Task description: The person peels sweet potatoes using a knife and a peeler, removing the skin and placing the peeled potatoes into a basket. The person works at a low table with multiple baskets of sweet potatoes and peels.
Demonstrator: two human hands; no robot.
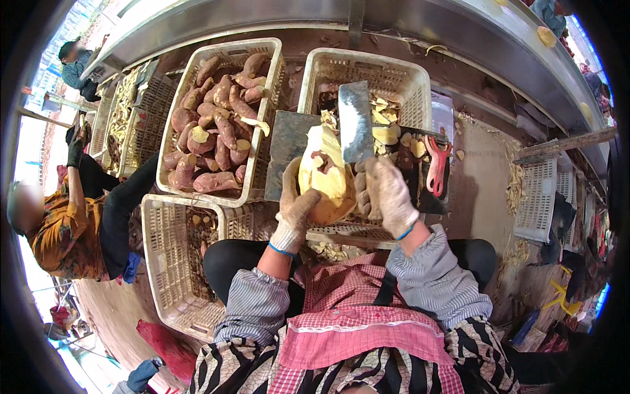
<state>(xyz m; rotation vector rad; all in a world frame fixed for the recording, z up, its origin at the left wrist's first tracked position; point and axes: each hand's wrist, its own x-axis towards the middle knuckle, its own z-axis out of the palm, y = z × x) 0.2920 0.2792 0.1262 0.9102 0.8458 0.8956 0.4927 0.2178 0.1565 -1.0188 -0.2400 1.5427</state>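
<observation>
A large peeled tuber [327, 192], pale yellow with a reddish-brown hollow in its side, is held in my gloved left hand [295, 204]. My right hand [386, 194], also gloved, grips a cleaver [354, 123] whose broad blade points away from me. The blade's lower part is beside the tuber's right side; whether it touches cannot be told. Both hands are above a plastic crate [364, 56] with peel scraps inside. A dark board [290, 135] lies across its left part. A red-handled peeler [437, 165] rests on a dark surface at the right.
A crate [219, 199] of unpeeled reddish tubers stands at the front left. Nearer my left knee is another crate [162, 276] with scraps in it. A metal trough [315, 19] runs along the far side. A seated co-worker [74, 231] is at the left, beside peel-filled crates [142, 123].
</observation>
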